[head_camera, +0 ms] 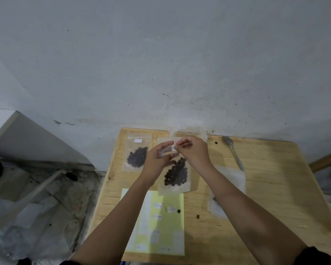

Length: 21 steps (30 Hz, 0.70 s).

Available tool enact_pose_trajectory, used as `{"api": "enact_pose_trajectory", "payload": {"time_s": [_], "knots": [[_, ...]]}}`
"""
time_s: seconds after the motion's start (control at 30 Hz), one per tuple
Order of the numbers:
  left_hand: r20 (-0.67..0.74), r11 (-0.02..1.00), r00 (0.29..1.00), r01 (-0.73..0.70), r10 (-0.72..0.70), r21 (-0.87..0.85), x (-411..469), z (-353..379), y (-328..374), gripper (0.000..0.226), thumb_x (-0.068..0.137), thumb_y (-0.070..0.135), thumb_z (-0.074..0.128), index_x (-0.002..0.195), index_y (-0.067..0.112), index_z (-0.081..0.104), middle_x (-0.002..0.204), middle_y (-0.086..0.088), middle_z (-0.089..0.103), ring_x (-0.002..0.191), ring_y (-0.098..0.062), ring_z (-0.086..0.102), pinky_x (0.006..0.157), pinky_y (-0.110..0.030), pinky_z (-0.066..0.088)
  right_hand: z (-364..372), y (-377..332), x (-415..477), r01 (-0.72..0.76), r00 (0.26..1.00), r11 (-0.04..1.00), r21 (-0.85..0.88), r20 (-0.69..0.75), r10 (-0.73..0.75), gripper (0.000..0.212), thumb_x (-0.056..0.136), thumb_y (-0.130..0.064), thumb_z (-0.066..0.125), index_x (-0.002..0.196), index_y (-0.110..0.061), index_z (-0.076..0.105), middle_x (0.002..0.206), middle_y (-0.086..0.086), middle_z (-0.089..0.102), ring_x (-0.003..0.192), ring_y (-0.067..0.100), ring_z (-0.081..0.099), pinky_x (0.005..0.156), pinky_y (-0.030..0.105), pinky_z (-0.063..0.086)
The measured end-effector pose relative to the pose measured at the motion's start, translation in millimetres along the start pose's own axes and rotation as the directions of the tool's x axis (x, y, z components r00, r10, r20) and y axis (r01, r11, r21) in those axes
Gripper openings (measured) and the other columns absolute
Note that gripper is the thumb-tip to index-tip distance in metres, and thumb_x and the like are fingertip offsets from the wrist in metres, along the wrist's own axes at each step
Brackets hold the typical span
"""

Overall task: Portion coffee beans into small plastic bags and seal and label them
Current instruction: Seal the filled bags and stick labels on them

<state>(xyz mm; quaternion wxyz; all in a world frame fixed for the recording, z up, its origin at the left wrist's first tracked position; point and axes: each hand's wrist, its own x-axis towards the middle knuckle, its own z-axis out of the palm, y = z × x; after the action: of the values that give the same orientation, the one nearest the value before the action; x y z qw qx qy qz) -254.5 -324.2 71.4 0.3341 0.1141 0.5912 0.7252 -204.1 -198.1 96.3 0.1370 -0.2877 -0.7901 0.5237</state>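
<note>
Finds both hands raised together at centre frame, over the far half of the table [266, 188]. Records left hand [155, 161] gripping a small clear strip [164, 151], fingers closed round it. Records right hand [194, 153] with thumb and forefinger closed in a pinch on a white label [173, 148] at the strip's right end, other fingers curled in. Cannot tell whether stuck to the strip or already free of it. Directly below the hands, flat on the table: centre bag [180, 188], beans [177, 174] heaped in its middle, top edge hidden behind the hands, seal not discernible. Just left of it, at upper left of the table: left bag [130, 165], likewise holding a dark heap of beans, with a bag label [138, 140] near its top. At lower centre: yellow sheet [172, 236] carrying several small white labels, its top edge meeting the bottom of the centre bag. At upper right of the table: spoon [234, 153], bowl towards the wall [161, 64], handle pointing down-right. Notes loose beans [216, 142]: one left of the spoon bowl, two more beside the sheet's right edge. Under the right forearm, right of centre: clear plastic [235, 180], lying flat. At the table's far edge, against the wall: crumpled plastic [187, 131], contents too blurred to read.
</note>
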Motion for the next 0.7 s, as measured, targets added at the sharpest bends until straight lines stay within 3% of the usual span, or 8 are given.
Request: {"api": "enact_pose_trajectory", "payload": {"time_s": [0.3, 0.4, 0.57, 0.7], "knots": [[-0.030, 1.000, 0.999, -0.014, 0.014, -0.006, 5.4, -0.9, 0.6, 0.037, 0.086, -0.008, 0.056, 0.120, 0.008, 0.057, 0.112, -0.007, 0.065, 0.085, -0.013, 0.071, 0.076, -0.026, 0.058, 5.4, -4.2, 5.9, -0.020, 1.000, 1.000, -0.015, -0.007, 0.020, 0.008, 0.075, -0.010, 0.074, 0.076, -0.015, 0.067, 0.069, -0.007, 0.063, 0.065, 0.002, 0.058, 0.057, 0.003, 0.045], [-0.067, 1.000, 0.997, -0.027, 0.026, -0.008, 6.4, 0.1, 0.0, 0.028, 0.091, 0.001, 0.054, 0.118, 0.008, 0.060, 0.101, -0.007, 0.070, 0.085, -0.016, 0.071, 0.075, -0.028, 0.058, 6.3, -6.0, 7.4, -0.009, 1.000, 0.999, -0.051, -0.021, 0.008, 0.013, 0.073, -0.013, 0.077, 0.076, -0.016, 0.065, 0.072, -0.006, 0.062, 0.067, 0.007, 0.059, 0.058, 0.007, 0.046], [-0.169, 0.997, 0.985, -0.052, 0.040, -0.065, 7.2, -4.5, -0.7, 0.018, 0.092, 0.007, 0.056, 0.107, 0.010, 0.065, 0.085, 0.000, 0.074, 0.084, -0.019, 0.071, 0.074, -0.026, 0.057, 5.4, -2.2, 11.3, -0.028, 0.991, 0.966, -0.255, -0.131, -0.006, 0.050, 0.061, -0.040, 0.084, 0.094, -0.018, 0.053, 0.101, -0.004, 0.047, 0.094, 0.009, 0.047, 0.071, 0.022, 0.039], [-0.188, 0.995, 0.981, -0.068, 0.054, -0.069, 11.2, -6.4, 4.4, 0.017, 0.087, 0.002, 0.061, 0.103, 0.006, 0.066, 0.080, -0.007, 0.073, 0.081, -0.019, 0.070, 0.075, -0.027, 0.057, 6.0, -4.1, 13.0, -0.175, 0.984, 0.984, 0.009, -0.001, 0.175, 0.058, 0.064, -0.036, 0.084, 0.103, -0.018, 0.045, 0.107, 0.001, 0.054, 0.098, 0.016, 0.054, 0.066, 0.019, 0.040]]}}
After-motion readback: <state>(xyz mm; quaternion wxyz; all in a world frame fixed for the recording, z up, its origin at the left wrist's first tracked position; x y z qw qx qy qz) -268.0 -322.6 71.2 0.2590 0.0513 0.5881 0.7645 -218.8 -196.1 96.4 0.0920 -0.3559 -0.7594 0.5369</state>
